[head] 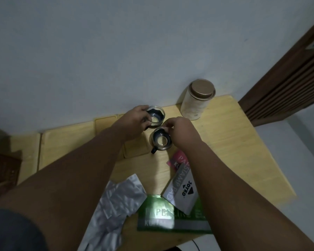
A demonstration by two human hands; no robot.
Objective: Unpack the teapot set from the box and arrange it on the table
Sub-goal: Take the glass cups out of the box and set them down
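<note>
The left hand (134, 120) has its fingers (145, 119) curled around the near wall of the farther glass cup (157, 116), gripping it where it stands on the worktop (234, 142). The right hand (181, 133) pinches the far rim of the nearer glass cup (161, 141), thumb and fingertips closed on it. Both cups sit upright, just beside each other.

Two cups are out and being placed, so arranging appears to be under way. No teapot shows, nor a clearly identifiable box; how much remains cannot be judged.

Counted: two cups, one lidded canister (197, 100), one crumpled foil wrapper (116, 205), one green packet (170, 220), one grey-and-pink packet (181, 185).
</note>
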